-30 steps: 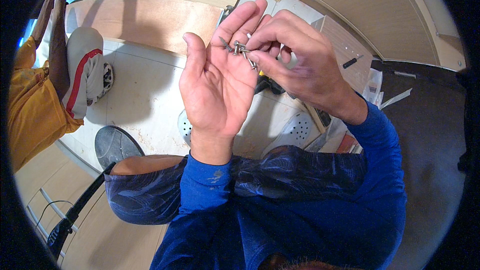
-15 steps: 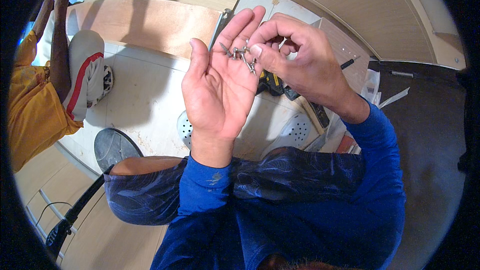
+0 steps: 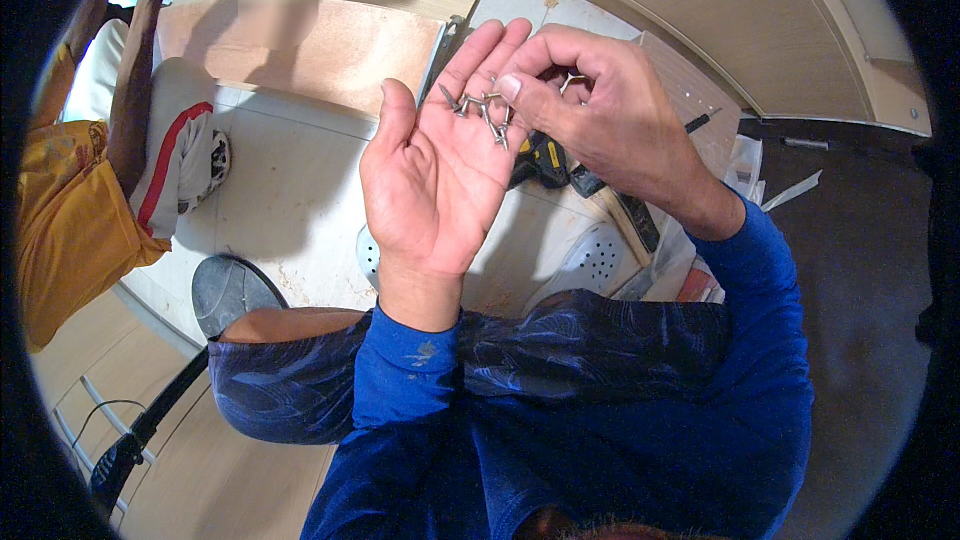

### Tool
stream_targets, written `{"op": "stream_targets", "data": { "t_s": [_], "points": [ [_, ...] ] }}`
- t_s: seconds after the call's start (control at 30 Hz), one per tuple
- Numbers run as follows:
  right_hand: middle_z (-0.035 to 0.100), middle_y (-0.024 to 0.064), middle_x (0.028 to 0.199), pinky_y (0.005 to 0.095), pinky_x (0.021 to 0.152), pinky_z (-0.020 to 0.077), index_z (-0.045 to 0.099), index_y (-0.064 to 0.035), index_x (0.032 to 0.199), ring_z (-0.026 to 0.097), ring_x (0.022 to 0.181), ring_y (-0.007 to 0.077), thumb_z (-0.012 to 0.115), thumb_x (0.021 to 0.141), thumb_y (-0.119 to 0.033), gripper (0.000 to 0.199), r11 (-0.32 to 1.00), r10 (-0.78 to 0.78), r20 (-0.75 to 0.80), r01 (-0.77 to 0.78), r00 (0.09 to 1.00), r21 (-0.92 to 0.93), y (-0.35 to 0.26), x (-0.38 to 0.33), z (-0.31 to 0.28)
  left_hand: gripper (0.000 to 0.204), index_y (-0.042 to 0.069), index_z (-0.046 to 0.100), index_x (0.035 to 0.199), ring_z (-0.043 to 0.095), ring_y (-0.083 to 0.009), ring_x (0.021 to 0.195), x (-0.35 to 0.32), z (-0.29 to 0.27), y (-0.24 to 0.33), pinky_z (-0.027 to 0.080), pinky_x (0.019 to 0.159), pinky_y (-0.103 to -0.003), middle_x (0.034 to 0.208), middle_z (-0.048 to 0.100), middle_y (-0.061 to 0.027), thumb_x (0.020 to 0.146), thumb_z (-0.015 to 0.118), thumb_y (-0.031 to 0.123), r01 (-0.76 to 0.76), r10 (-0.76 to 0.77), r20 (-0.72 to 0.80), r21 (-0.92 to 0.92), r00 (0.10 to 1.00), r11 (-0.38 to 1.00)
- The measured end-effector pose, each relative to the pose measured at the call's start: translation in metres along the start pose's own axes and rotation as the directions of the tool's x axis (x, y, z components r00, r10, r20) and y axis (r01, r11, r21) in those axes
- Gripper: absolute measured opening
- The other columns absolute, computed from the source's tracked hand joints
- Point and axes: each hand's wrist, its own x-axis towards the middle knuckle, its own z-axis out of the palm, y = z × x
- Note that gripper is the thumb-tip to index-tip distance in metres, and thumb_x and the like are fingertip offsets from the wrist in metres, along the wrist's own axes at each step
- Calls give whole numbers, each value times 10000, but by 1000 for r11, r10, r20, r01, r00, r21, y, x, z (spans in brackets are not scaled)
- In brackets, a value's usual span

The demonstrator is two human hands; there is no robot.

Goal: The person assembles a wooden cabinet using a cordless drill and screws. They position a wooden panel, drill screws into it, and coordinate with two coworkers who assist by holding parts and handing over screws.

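Note:
My left hand is palm up with its fingers stretched out, holding several small metal screws loose near the base of the fingers. Over them my right hand is closed in a pinch, thumb and forefinger meeting at the edge of the pile. A shiny screw shows inside the curled fingers of that hand. What exactly lies between the thumb tip and forefinger is partly hidden. Below the right hand, on the floor, is a black and yellow power tool, partly covered.
A co-worker in orange crouches at the left. Beyond my hands lies a wooden panel on the pale floor. My perforated shoe and a black round base are near my legs. A clear plastic box stands at right.
Both hands keep nearly the same pose, and the screws have shifted slightly in my palm. A screw shows more plainly in my right fingers. The co-worker's arm and shadow have moved.

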Motion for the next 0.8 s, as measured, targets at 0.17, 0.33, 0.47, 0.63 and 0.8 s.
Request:
{"op": "stream_targets", "data": {
  "t_s": [0.17, 0.33, 0.47, 0.63, 0.8],
  "points": [
    [683, 42, 920, 220, 667, 495, 686, 13, 1002, 640, 805, 67, 667, 964, -46, 72, 994, -24, -18, 22, 1000, -103, -5, -5, 2, 746, -103, 255, 1550, 321, -361, 1512, -2, 2, 1, 309, 1238, -479, 1650, 238, -279, 1106, 284, 497, -7, 7, -10, -13, 1000, 1000],
    [658, 38, 971, 230, 694, 487, 711, -34, 1024, 637, 858, 106, 723, 864, 15, 167, 901, -328, -18, 307, 945, -306, -1, -1, -2, 776, -111, 272, 1541, 408, -337, 1446, -1, -2, 1, 333, 1219, -463, 1573, 378, -260, 1101, 283, 528, 9, -6, -51, 58, 999, 998],
    [660, 46, 966, 247, 709, 504, 725, -38, 1047, 641, 840, 137, 733, 834, 39, 226, 752, -475, 66, 444, 878, -487, 8, 7, 0, 775, -110, 286, 1536, 475, -311, 1382, 0, -5, 0, 356, 1201, -452, 1502, 464, -231, 1103, 279, 533, 58, -58, 0, -45, 998, 997],
    [690, 53, 948, 294, 711, 552, 724, -43, 1047, 684, 833, 136, 716, 895, -52, 153, 920, -282, -2, 270, 959, -284, 6, 9, -1, 733, -105, 358, 1495, 508, -290, 1360, 0, -4, -2, 394, 1173, -443, 1463, 508, -229, 1112, 274, 514, 26, -24, -50, 45, 998, 999],
    [693, 67, 983, 220, 803, 545, 679, 28, 1064, 645, 880, 81, 664, 995, -86, 134, 963, 39, -2, -37, 999, 268, 0, 12, -6, 445, -43, 573, 1277, 669, -186, 1024, 2, -2, -3, 583, 861, -322, 1170, 668, -130, 1101, 488, 356, 11, 107, -265, 408, 958, 913]
  ]
}}
